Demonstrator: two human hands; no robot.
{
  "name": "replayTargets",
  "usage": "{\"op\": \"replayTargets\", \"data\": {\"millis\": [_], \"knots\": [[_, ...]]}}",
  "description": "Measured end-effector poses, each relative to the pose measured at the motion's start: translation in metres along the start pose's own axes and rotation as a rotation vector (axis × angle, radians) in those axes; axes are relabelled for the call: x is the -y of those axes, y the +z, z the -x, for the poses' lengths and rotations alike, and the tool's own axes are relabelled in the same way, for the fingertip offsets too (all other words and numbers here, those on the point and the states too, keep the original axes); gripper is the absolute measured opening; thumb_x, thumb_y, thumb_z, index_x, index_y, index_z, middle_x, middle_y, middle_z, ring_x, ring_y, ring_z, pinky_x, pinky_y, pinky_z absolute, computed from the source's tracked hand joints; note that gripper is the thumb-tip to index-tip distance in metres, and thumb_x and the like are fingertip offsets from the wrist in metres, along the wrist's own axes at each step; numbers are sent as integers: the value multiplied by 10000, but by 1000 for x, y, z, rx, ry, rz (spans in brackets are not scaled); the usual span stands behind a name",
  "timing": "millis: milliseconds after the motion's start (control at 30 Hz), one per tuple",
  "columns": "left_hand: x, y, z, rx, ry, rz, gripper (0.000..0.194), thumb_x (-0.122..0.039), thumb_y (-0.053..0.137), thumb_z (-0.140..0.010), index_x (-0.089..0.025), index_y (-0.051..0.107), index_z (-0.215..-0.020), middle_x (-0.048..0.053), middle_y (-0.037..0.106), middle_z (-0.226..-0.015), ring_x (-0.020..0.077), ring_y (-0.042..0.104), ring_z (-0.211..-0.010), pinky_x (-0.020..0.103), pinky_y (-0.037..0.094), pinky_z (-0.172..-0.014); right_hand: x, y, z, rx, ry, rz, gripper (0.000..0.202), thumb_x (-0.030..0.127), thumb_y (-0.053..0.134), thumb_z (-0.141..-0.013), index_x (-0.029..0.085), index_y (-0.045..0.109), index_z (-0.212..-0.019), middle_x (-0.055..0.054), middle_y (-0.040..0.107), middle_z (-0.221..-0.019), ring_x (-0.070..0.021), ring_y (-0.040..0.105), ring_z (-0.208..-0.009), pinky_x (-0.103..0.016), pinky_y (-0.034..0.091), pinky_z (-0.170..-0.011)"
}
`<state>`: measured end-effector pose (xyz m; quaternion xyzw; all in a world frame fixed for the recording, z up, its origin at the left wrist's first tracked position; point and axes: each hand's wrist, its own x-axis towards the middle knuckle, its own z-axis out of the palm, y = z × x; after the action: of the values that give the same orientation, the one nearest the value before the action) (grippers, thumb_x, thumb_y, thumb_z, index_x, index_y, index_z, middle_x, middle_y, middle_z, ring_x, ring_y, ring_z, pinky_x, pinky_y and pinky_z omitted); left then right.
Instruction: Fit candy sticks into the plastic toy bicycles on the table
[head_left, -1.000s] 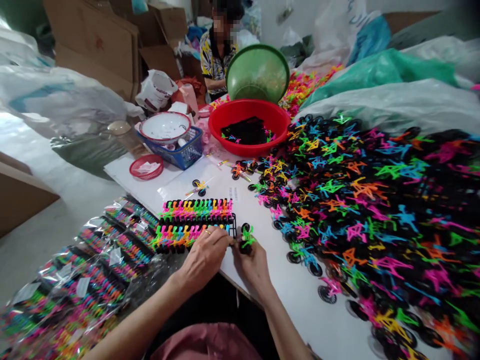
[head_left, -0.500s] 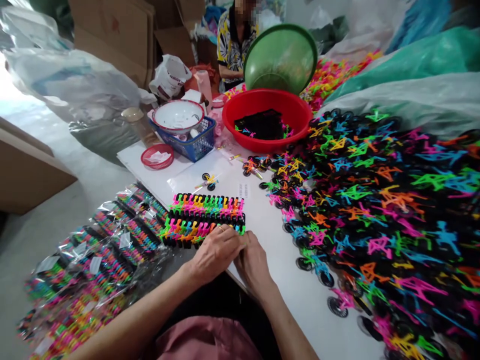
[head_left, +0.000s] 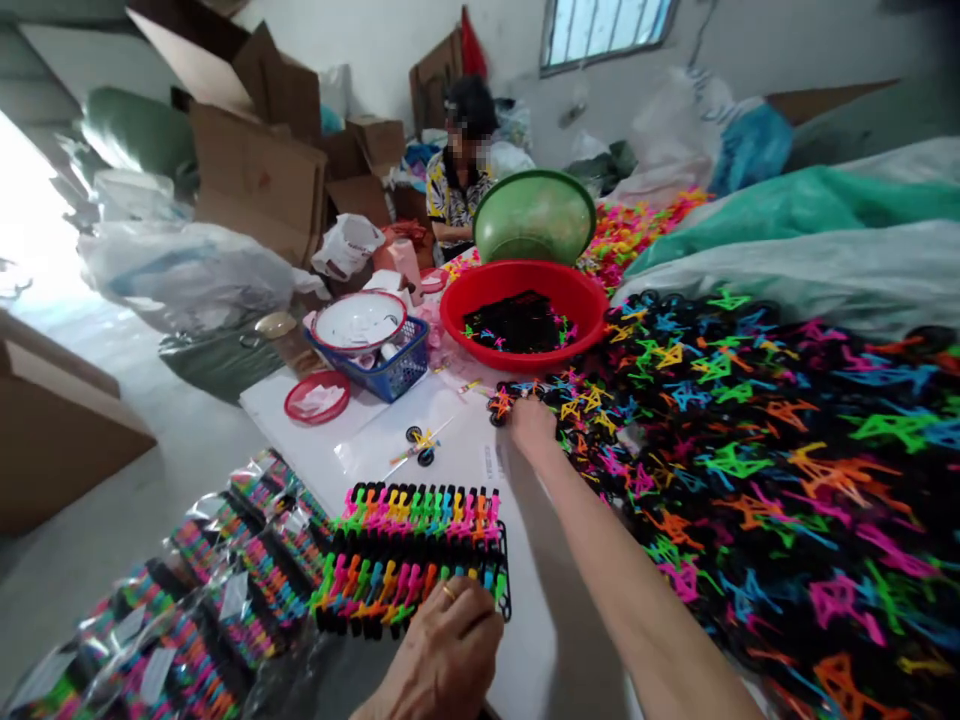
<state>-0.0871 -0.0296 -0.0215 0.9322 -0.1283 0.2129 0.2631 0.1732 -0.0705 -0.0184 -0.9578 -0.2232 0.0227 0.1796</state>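
Under the left hand (head_left: 442, 655), the rows of toy bikes (head_left: 416, 560) run green, pink, orange, yellow and blue on black wheels. Beyond the right hand (head_left: 531, 425), a red basin (head_left: 457, 310) holds black parts, a green bowl (head_left: 534, 215) behind it. The worktop (head_left: 465, 455) is white.

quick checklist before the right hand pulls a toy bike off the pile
1. Right hand at the near edge of the toy bike pile: ok.
2. Grip closed on one bike: cannot tell, fingers hidden.
3. Left hand steadying the front row of lined-up bikes: ok.
4. Back row upright: ok.
5. Bare table between the rows and the pile: ok.
6. Loose bike lies clear of the arm: ok.
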Motion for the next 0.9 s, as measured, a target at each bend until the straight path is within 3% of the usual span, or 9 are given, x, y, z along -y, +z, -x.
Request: {"op": "replayTargets", "data": {"millis": [100, 233, 300, 400, 500, 533, 667, 800, 900], "knots": [[7, 3, 0, -72, 67, 21, 290, -159, 293, -907, -169, 569, -817, 51, 568, -721, 156, 508, -717, 255, 457, -636, 2, 9, 1, -23, 28, 0, 237, 177, 441, -853, 46, 630, -908, -188, 623, -882, -253, 605, -824, -324, 407, -667], [1, -4, 7, 83, -2, 38, 224, -66, 377, -864, -158, 579, -891, 58, 594, -845, 158, 531, -829, 271, 479, -756, -25, 15, 56, -28, 5, 17, 209, 231, 461, -852, 140, 626, -944, -101, 634, -878, -203, 602, -773, -282, 401, -648], [-3, -12, 7, 99, -45, 32, 220, -53, 418, -851, -169, 586, -933, 60, 593, -913, 159, 537, -896, 275, 476, -813, -39, 9, 89, -32, -22, -81, 181, 250, 497, -838, 169, 640, -913, -60, 633, -851, -170, 589, -737, -256, 398, -643], [-3, -25, -14, -55, -94, -3, 238, -135, 532, -824, -188, 570, -1054, 79, 577, -1044, 189, 526, -1015, 313, 459, -884, -43, -8, 130, -111, -39, -308, 164, 283, 530, -826, 197, 652, -894, -21, 617, -823, -125, 551, -645, -231, 394, -614], [2, -37, -61, -234, -260, 20, 421, -297, 668, -733, -184, 545, -1120, 103, 552, -1151, 239, 509, -1080, 376, 445, -912, -30, -29, 160, -223, -143, -425, 164, 321, 539, -829, 203, 639, -884, -14, 593, -808, -116, 516, -606, -231, 382, -586], [4, -39, -77, -191, -333, 83, 433, -342, 691, -702, -186, 565, -1085, 89, 575, -1116, 232, 539, -1027, 362, 470, -864, -25, -35, 167, -242, -193, -432, 160, 327, 538, -831, 201, 631, -861, -14, 585, -787, -119, 512, -608, -233, 377, -580], [3, -39, -117, 230, -430, 422, 281, -435, 633, -731, -160, 610, -782, 8, 617, -737, 139, 576, -663, 261, 481, -611, -17, -56, 188, -252, -269, -414, 157, 334, 527, -834, 206, 563, -750, -9, 550, -716, -121, 483, -575, -235, 351, -535], [-13, -37, -118, 268, -339, 533, 299, -403, 603, -760, -136, 566, -631, 26, 615, -766, 122, 569, -685, 256, 468, -669, -22, -67, 197, -196, -265, -445, 150, 331, 571, -785, 213, 515, -710, 9, 524, -676, -115, 451, -545, -229, 331, -508], [-16, -45, -114, 215, -344, 453, 259, -393, 635, -735, -155, 624, -836, 28, 630, -873, 139, 584, -771, 276, 469, -729, -22, -55, 194, -194, -158, -509, 140, 334, 569, -763, 208, 517, -731, 25, 516, -627, -114, 447, -534, -224, 336, -515]]}}
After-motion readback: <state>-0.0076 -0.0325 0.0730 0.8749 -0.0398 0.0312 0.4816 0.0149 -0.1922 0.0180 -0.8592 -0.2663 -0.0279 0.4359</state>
